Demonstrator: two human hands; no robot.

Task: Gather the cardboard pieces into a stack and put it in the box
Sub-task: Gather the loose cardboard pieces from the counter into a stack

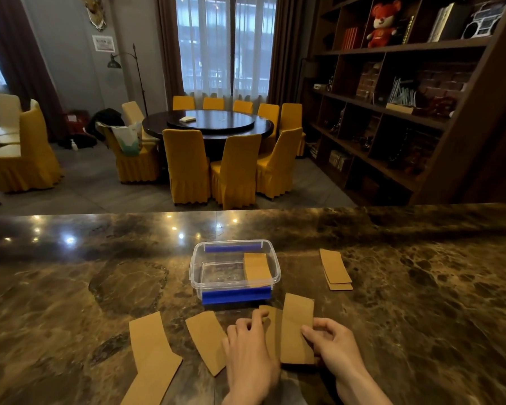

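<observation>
A clear plastic box point(196, 273) with blue clips stands mid-counter, and one brown cardboard piece point(256, 267) leans inside its right end. In front of it lie several cardboard pieces. My right hand point(338, 350) pinches the right edge of one cardboard piece point(295, 328). My left hand point(250, 358) rests with its fingertips on a neighbouring piece point(272, 325) that is partly tucked under the first. Two overlapping pieces point(152, 355) lie at the left, another piece point(206, 337) beside my left hand. A small pile of two point(335, 268) lies right of the box.
The dark marble counter point(70, 287) runs the whole width; its far edge is just behind the box. Beyond it are a round dining table point(208, 122) with yellow-covered chairs, and a bookshelf point(406, 97) at the right.
</observation>
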